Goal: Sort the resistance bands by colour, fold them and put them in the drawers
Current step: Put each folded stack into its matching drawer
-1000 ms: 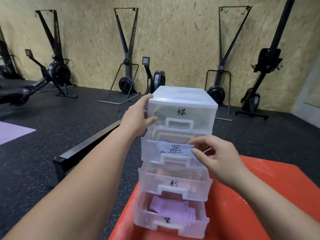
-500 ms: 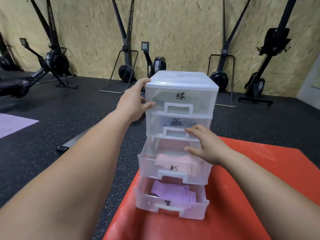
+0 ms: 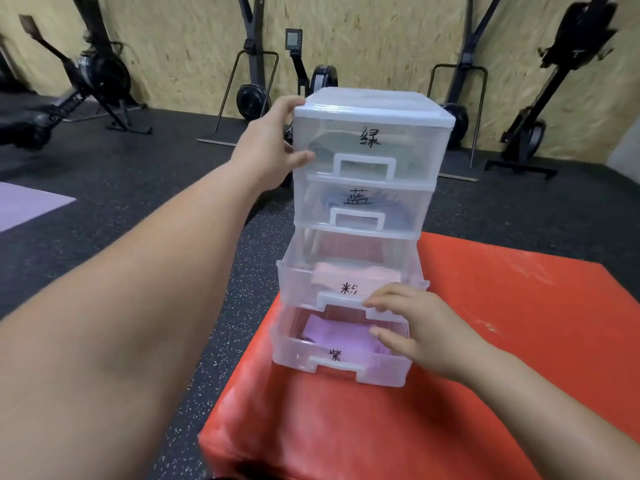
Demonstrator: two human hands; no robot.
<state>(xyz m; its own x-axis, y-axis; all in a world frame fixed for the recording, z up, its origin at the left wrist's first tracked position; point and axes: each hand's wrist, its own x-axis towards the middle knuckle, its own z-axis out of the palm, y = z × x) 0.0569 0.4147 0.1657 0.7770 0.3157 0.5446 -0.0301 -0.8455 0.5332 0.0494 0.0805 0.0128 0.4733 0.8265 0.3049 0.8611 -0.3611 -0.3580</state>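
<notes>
On the red pad [image 3: 485, 323], the drawer unit [image 3: 374, 109] looks nearly done: a greenish band [image 3: 322, 147] in the closed top drawer [image 3: 415, 150], a blue band [image 3: 391, 209] in the closed second drawer [image 3: 311, 202], a pink band [image 3: 349, 275] and a purple band [image 3: 332, 334] in the two lower drawers, which are both pulled out. The left hand [image 3: 266, 147] clamps the unit's top corner while the right hand [image 3: 415, 327] lays near-straight fingers on the pink drawer [image 3: 301, 282] handle. Only closing seems left.

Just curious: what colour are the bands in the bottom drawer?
Purple bands; head view shows them.
</notes>
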